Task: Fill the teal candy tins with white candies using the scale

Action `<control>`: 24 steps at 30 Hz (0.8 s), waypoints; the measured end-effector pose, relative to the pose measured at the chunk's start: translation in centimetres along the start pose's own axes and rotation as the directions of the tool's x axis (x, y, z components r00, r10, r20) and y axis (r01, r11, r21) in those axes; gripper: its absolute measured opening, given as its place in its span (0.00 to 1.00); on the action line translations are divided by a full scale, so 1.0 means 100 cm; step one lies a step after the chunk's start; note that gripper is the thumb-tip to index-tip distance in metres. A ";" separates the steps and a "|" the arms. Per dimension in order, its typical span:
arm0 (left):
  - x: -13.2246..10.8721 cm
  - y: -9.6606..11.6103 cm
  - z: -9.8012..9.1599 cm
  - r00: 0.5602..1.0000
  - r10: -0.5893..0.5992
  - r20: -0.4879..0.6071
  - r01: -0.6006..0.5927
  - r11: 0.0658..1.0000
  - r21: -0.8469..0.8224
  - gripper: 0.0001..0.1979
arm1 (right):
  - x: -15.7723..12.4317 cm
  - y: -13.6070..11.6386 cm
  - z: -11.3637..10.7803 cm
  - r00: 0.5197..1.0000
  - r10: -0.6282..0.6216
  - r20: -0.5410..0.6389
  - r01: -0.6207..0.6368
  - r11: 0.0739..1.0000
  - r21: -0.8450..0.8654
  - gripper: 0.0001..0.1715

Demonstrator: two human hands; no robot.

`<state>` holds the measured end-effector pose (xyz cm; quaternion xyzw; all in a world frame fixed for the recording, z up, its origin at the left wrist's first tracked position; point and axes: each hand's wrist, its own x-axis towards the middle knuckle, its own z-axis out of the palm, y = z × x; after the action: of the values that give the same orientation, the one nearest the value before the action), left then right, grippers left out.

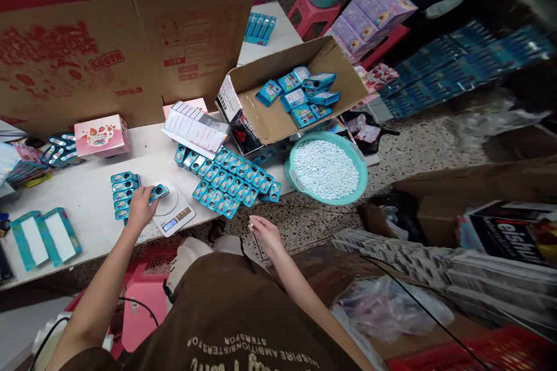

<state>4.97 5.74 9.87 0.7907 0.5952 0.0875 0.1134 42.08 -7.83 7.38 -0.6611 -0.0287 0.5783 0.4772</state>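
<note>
My left hand (140,207) grips a small blue candy case (159,192) over the round pan of a small white digital scale (174,208) on the white table (87,197). Beside that hand lies a short row of similar blue cases (122,194). My right hand (264,233) hovers below the table's front edge with its fingers pinched on something small and white. A teal basin (325,169) full of white pellets sits just right of it. Several blue cases (232,181) lie in rows on the table between the scale and the basin.
An open cardboard box (278,101) with blue packets stands behind the cases, next to a stack of white cards (195,126). A pink strawberry box (102,136) and big cartons (122,29) line the back. Flat blue sleeves (43,237) lie at left. Boxes and bags crowd the floor right.
</note>
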 end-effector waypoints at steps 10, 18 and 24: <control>-0.017 -0.010 0.034 0.988 -0.104 0.110 0.104 0.995 0.008 0.18 | -0.005 -0.005 0.023 0.999 -0.041 0.019 0.042 0.994 -0.097 0.21; -0.037 -0.014 0.031 0.989 -0.145 -0.013 0.143 0.986 -0.080 0.29 | -0.005 0.002 0.031 0.998 -0.052 0.025 0.053 0.997 -0.053 0.22; -0.055 -0.005 0.031 0.944 -0.215 -0.250 0.167 0.966 -0.199 0.28 | 0.041 -0.067 -0.013 0.945 -0.250 -0.211 0.256 0.967 0.003 0.21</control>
<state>3.87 0.30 6.73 0.6968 0.6690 0.2348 0.1087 47.88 -2.59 8.66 -0.7018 -0.0541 0.4399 0.5577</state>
